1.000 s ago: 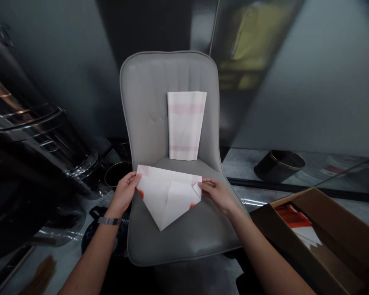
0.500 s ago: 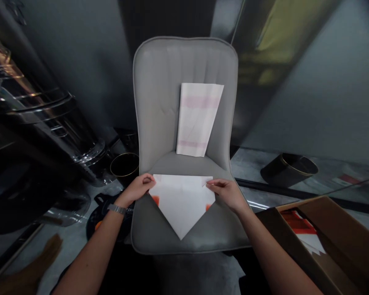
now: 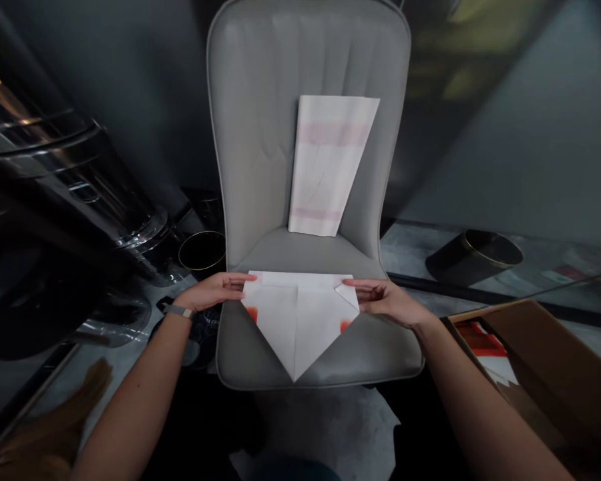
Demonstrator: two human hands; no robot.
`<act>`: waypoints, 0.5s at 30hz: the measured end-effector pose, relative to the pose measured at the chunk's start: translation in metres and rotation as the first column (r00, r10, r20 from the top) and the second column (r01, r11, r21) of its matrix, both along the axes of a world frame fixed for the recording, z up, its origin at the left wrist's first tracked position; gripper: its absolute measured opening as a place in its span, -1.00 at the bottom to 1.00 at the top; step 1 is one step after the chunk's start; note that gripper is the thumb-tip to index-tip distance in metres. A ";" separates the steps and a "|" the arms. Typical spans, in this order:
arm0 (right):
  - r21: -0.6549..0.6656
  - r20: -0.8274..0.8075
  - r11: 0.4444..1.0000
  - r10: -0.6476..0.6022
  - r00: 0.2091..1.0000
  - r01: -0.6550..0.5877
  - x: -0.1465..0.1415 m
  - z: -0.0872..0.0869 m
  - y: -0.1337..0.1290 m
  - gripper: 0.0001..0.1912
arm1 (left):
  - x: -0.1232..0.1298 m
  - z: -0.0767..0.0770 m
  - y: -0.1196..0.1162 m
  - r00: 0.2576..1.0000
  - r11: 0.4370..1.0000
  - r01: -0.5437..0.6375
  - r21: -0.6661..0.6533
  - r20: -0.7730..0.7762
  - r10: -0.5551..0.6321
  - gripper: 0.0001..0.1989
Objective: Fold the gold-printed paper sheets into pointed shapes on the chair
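The folded white paper (image 3: 298,331) lies on the grey chair seat (image 3: 385,357), light, thin and easily creased, so best held by its top corners, where the left hand (image 3: 213,290) and right hand (image 3: 385,300) rest with grips spread flat, pinching nothing, arms reaching forward.

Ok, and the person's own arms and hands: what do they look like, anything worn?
The left forearm and right forearm are bare, with no sleeves; neither the left hand nor the right hand wears a glove. A slim grey wristband circles the left wrist only.
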State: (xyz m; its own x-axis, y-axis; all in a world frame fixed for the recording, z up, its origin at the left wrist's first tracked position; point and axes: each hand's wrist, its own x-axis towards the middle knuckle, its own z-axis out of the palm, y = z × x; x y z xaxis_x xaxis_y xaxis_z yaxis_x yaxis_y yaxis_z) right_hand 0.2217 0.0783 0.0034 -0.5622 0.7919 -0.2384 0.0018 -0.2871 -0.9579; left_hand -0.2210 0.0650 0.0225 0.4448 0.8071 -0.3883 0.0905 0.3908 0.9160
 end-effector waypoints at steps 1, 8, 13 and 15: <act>-0.014 -0.004 1.000 0.021 1.000 -0.021 0.002 0.001 0.001 -0.32 | -0.003 -0.002 0.001 1.000 1.000 0.018 -0.007 0.015 -0.018 -0.37; -0.071 0.003 0.991 0.115 0.993 -0.114 0.008 -0.004 0.003 -0.20 | -0.012 -0.013 0.007 0.992 0.995 0.098 -0.023 0.078 -0.096 -0.34; -0.049 0.022 0.995 0.090 0.996 -0.089 0.004 -0.004 0.003 -0.20 | -0.011 -0.014 0.008 0.997 0.998 0.053 -0.031 0.051 -0.051 -0.38; -0.046 0.020 0.996 0.075 0.997 -0.074 0.003 -0.004 0.003 -0.23 | -0.010 -0.012 0.007 0.998 0.998 0.042 -0.038 0.045 -0.041 -0.36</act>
